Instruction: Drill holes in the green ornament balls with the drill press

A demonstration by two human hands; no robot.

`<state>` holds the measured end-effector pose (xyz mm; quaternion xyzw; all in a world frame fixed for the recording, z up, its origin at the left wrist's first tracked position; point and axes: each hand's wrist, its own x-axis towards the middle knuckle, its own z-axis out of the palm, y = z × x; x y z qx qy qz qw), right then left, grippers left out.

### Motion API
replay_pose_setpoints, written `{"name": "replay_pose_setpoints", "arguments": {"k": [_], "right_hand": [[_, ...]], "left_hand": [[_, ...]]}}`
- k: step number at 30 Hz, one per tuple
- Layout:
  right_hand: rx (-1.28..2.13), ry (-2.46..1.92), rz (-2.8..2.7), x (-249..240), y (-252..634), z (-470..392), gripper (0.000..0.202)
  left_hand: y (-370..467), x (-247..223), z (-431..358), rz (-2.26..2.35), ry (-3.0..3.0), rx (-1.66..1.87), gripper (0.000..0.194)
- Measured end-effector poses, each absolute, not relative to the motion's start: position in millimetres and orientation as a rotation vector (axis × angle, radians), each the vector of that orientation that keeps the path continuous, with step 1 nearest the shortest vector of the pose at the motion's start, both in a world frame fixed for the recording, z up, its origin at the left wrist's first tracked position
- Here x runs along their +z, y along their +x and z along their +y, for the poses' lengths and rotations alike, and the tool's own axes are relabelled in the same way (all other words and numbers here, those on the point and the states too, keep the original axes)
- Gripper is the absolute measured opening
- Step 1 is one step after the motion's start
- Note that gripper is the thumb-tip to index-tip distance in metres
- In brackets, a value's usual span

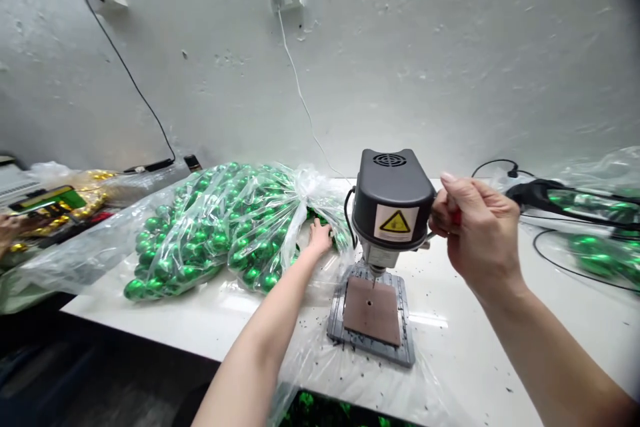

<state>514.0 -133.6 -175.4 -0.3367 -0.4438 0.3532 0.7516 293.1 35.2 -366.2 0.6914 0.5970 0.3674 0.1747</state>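
A small black drill press (393, 180) with a yellow warning label stands on the white table. My right hand (475, 227) is closed round its red-tipped lever at the right side. Beneath the drill bit, a brown square plate (373, 310) with a dark hole lies on the grey base (407, 347). My left hand (320, 237) reaches into the opening of a clear plastic bag of shiny green balls (200, 233); its fingertips are at the balls, and whether it holds one is hidden.
Dark shavings dot the white table (450, 360). A dark container of green pieces (320, 410) is at the front edge. More bagged green balls (595, 257) and black cables lie right. Another person's hand (7, 230) and gold balls are far left.
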Motion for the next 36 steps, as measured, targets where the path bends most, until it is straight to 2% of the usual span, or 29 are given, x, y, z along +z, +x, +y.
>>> {"name": "replay_pose_setpoints", "arguments": {"k": [3, 6, 9, 12, 17, 21, 30, 36], "right_hand": [[0.744, -0.713, -0.973, -176, 514, -132, 0.046], [0.730, -0.695, -0.987, -176, 514, -130, 0.044], [0.729, -0.690, -0.987, -176, 515, -128, 0.043], [0.714, -0.701, -0.988, -176, 515, -127, 0.044], [0.663, -0.714, -1.013, -175, 515, -124, 0.043], [0.677, -0.705, -0.972, -174, 514, -123, 0.043], [0.666, -0.696, -0.986, -174, 515, -123, 0.043], [0.610, -0.746, -1.043, -176, 516, -121, 0.050]], "left_hand": [[278, -359, 4, 1.703, 1.832, 1.066, 0.027], [265, -347, -40, 1.406, 1.425, 1.203, 0.040], [259, -335, -88, 0.988, 0.868, 1.249, 0.036], [260, -326, -127, 0.886, 0.653, 1.217, 0.031], [264, -323, -163, 0.830, 0.646, 1.106, 0.041], [261, -330, -169, 0.888, 0.624, 1.044, 0.027], [267, -342, -179, 0.763, 0.585, 1.004, 0.037], [280, -345, -187, 0.755, 0.621, 1.014, 0.040]]}}
